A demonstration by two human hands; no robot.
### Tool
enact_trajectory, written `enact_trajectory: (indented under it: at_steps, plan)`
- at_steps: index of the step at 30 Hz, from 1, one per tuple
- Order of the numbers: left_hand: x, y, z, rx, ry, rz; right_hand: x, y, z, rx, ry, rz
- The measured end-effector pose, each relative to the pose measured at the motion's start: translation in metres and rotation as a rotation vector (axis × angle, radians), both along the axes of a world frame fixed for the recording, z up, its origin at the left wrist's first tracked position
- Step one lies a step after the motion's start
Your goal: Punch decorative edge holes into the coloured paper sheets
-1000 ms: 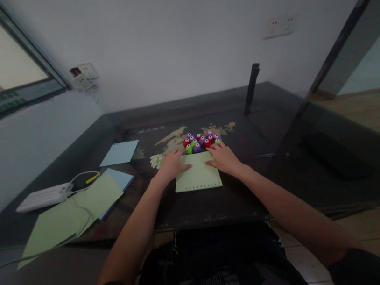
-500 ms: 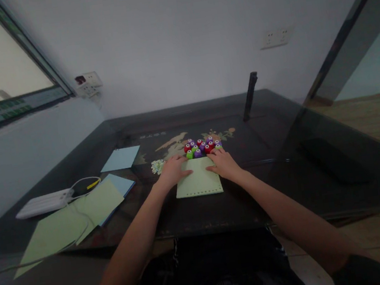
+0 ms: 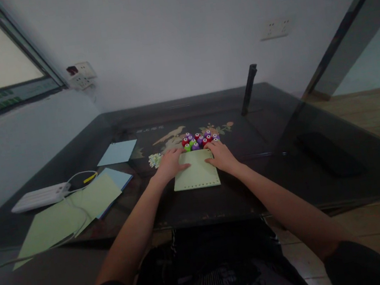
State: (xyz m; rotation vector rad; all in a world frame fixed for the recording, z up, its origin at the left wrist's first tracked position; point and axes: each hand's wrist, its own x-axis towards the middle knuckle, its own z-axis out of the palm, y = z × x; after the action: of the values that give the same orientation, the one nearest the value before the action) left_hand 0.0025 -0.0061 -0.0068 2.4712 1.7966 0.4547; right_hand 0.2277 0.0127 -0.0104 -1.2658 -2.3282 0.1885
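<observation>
Nothing has shifted: left hand [image 3: 171, 163] and right hand [image 3: 220, 155] still lie flat, fingers open, on pale-green sheet [image 3: 197, 176] with perforated near edge, mid-table [image 3: 288, 185].

1. A dark, glossy table [image 3: 285, 167] with a painted bird-and-flower motif carried everything in view.
2. A pale green punched sheet [image 3: 196, 175] lay flat near the front edge, with a cluster of red, purple and green punches [image 3: 199, 140] just behind it.
3. To the left sat loose green sheets [image 3: 69, 215], a light blue sheet [image 3: 117, 152] and another blue sheet [image 3: 119, 176] partly under the green.
4. A white power bank [image 3: 40, 197] with a cable [image 3: 81, 177] rested at the far left.
</observation>
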Motion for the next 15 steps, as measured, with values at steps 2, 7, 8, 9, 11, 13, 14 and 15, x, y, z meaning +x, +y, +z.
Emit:
enact_trajectory:
  at_steps: [2, 7, 8, 9, 11, 13, 14, 15]
  plan:
    - [0.0001, -0.0004, 0.0001, 0.011, -0.009, 0.004, -0.0002, 0.0001, 0.0005, -0.007, 0.029, 0.005]
    - [0.0008, -0.0010, 0.0010, 0.022, -0.029, 0.004, 0.0006, -0.0004, 0.0029, -0.072, 0.097, 0.024]
    - [0.0010, -0.0009, 0.0011, 0.023, -0.030, 0.005, 0.0007, -0.0003, 0.0032, -0.078, 0.104, 0.025]
    - [0.0012, -0.0007, 0.0011, 0.023, -0.031, 0.007, 0.0007, -0.0001, 0.0033, -0.082, 0.107, 0.023]
    - [0.0014, -0.0002, 0.0007, 0.023, -0.027, 0.008, 0.0005, 0.0003, 0.0036, -0.086, 0.102, 0.017]
    - [0.0014, 0.0005, -0.0001, 0.025, -0.020, 0.002, 0.0003, 0.0007, 0.0039, -0.087, 0.094, 0.012]
    - [0.0013, 0.0007, -0.0005, 0.025, -0.016, -0.003, 0.0003, 0.0007, 0.0041, -0.087, 0.091, 0.012]
    - [0.0013, 0.0009, -0.0008, 0.025, -0.016, -0.007, 0.0004, 0.0007, 0.0043, -0.087, 0.090, 0.015]
